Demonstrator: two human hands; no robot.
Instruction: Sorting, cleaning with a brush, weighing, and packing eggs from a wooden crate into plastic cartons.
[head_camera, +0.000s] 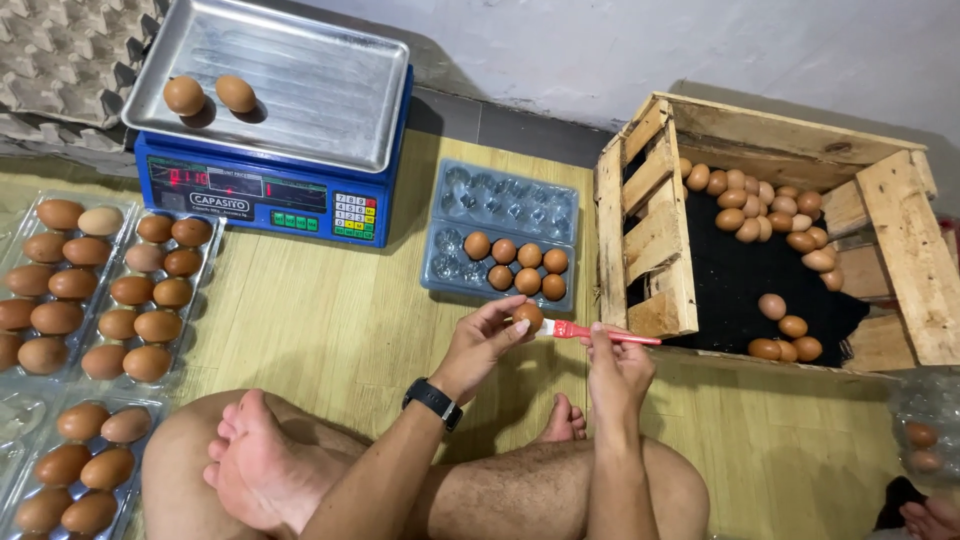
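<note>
Hiding brush bristles, egg (528, 316) sits pinched in left hand (483, 345); right hand (615, 362) clamps red brush (598, 334). Open carton (505, 240) ahead, crate (770, 230) right, scale (265, 185) behind.

Pale wall (600, 40), wooden floor (330, 330), perhaps laminate

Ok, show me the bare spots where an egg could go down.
Free: most of the scale pan beside its two eggs; the open carton's empty cups; the floor between the scale and the knees; the crate's dark middle. Crowded: the filled cartons on the left. The left hand holds an egg, the right hand a brush.
</note>
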